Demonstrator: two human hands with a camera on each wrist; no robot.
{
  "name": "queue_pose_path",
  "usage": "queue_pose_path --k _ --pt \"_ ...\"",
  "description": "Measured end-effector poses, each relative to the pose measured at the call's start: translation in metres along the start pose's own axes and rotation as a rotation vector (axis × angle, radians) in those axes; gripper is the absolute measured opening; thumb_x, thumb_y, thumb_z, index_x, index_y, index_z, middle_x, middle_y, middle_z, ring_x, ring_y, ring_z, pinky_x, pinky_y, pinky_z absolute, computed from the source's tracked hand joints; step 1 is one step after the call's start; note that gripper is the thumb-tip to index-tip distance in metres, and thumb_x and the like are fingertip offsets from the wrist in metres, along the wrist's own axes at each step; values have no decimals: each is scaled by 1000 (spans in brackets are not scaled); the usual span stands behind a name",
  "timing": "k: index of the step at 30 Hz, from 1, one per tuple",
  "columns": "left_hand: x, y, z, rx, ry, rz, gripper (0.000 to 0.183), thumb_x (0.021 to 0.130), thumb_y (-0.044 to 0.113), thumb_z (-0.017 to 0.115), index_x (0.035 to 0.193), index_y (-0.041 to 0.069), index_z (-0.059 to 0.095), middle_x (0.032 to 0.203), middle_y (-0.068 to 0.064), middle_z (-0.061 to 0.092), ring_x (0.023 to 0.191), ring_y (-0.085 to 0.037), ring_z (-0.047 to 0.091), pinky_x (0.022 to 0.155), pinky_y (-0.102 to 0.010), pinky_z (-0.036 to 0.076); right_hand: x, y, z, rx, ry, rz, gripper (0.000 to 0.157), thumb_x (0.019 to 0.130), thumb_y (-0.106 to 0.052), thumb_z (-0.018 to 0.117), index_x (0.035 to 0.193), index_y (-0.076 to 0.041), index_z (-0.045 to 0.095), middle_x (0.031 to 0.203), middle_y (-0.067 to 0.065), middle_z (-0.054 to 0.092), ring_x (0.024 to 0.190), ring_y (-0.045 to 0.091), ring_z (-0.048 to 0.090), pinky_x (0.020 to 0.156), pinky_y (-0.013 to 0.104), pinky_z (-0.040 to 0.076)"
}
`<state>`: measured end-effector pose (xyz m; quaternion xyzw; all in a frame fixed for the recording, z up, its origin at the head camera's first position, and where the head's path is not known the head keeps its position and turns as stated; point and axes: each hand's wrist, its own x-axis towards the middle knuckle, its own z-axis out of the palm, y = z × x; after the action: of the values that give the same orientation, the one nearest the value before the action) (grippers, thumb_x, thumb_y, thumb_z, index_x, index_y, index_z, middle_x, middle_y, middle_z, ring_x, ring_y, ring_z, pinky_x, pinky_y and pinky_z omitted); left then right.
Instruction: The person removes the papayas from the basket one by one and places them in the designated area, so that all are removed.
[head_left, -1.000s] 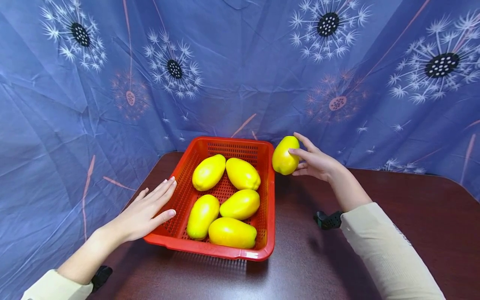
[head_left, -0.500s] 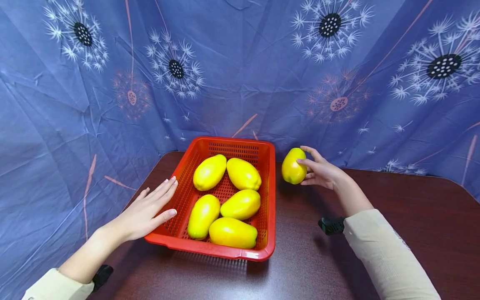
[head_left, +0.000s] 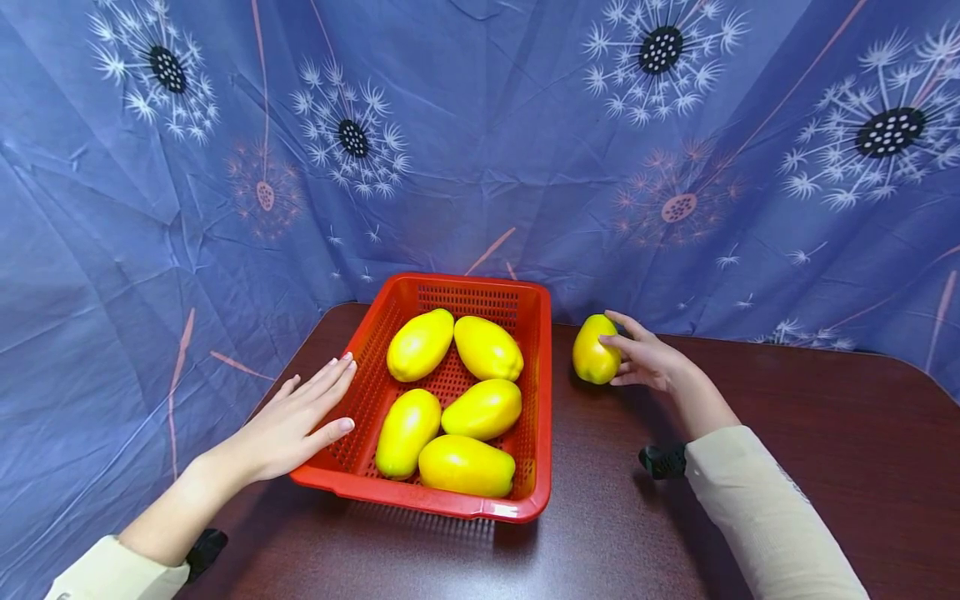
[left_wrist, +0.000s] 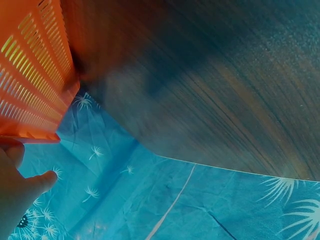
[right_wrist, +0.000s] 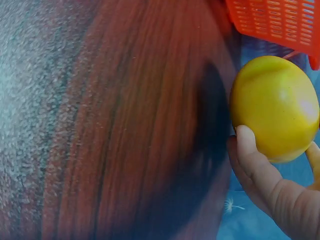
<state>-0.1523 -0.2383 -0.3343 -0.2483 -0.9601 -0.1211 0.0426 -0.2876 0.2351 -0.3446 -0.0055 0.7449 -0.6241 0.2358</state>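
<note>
My right hand (head_left: pixel 647 358) grips a yellow papaya (head_left: pixel 596 350) close over the table, right of the red basket. In the right wrist view the thumb and fingers lie around the lower side of this papaya (right_wrist: pixel 275 107). My left hand (head_left: pixel 288 425) rests with straight fingers on the left rim of the red plastic basket (head_left: pixel 420 498). Several more yellow papayas lie inside, among them one at the front (head_left: pixel 467 465) and one at the back left (head_left: pixel 420 344). In the left wrist view part of the left hand (left_wrist: pixel 20 182) shows beside the slotted basket wall (left_wrist: pixel 30 75).
The dark brown wooden table (head_left: pixel 600 517) extends under the basket and to the right. A blue cloth with dandelion prints (head_left: pixel 480 150) hangs behind and to the left of it. A black wrist device (head_left: pixel 662 461) sits at the right sleeve (head_left: pixel 765 508).
The right hand has moved away from the basket's right rim, rightward and down toward the table, with the papaya in its grip. The left hand stays on the basket rim.
</note>
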Motion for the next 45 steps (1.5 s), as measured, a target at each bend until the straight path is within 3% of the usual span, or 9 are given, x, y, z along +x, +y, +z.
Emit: queue_pose_path --k 10,21,29,45 --pt "0 -2 1 -7 -12 -23 70 94 45 48 148 7 24 155 -8 17 141 -29 14 104 -64 12 5 8 3 -12 8 15 71 99 -24 43 150 -22 -5 143 36 14 90 27 57 74 39 51" --pt "0 0 0 -12 -4 -14 68 95 44 46 147 6 25 154 -9 18 140 -30 16 103 -64 13 14 11 1 31 17 -3 67 100 -28 42 151 -23 -2 146 32 11 93 27 54 74 36 52" --pt "-1 2 -1 -23 -11 -25 69 95 45 46 148 7 24 155 -9 17 141 -30 15 103 -64 13 17 9 2 -12 50 -2 64 100 -30 39 151 -21 2 146 32 15 89 24 56 74 35 52" --pt "0 -2 1 -17 -15 -39 70 94 46 47 149 8 22 155 -7 16 141 -29 14 104 -63 11 15 6 1 -33 85 5 62 101 -29 38 151 -18 4 151 27 6 105 35 50 77 37 53"
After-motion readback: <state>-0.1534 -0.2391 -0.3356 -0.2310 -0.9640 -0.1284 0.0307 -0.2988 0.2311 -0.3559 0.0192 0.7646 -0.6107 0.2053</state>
